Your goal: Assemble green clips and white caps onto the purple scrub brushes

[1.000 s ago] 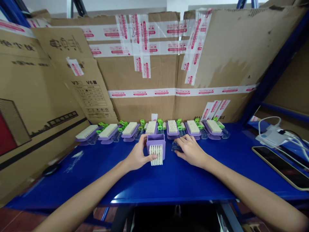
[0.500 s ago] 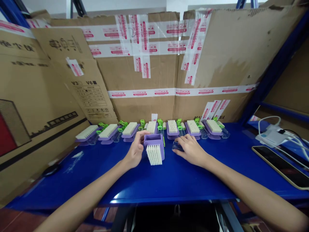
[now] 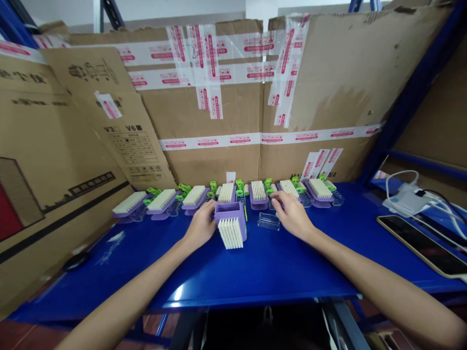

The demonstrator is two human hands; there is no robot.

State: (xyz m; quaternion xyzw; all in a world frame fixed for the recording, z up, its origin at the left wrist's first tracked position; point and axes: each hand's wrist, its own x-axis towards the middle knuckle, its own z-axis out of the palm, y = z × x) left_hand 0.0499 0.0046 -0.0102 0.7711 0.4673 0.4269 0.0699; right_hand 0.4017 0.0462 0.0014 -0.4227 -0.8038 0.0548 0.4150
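My left hand (image 3: pixel 202 221) is closed on the left side of a purple brush holder (image 3: pixel 229 209). Its open-topped compartment faces up, and a block of cream bristles (image 3: pixel 230 233) faces me. My right hand (image 3: pixel 291 214) reaches to the back row, thumb and fingers drawn together beside a green clip (image 3: pixel 268 183); whatever lies between the fingertips is hidden. Just left of that hand, a clear plastic cover (image 3: pixel 269 221) lies loose on the blue table (image 3: pixel 204 277). Behind both hands stand several purple brushes (image 3: pixel 258 192) with cream bristles, among green clips and small clear bottles (image 3: pixel 305 198).
Cardboard sheets (image 3: pixel 204 112) with printed tape wall off the back and left. On the right lie a phone (image 3: pixel 425 245) and a white charger with cables (image 3: pixel 404 200). A dark round object (image 3: pixel 76 260) sits at the left edge.
My right hand has let go of the clear cover, leaving it on the table, and has moved back toward the row. My left hand still holds the brush holder in about the same place.
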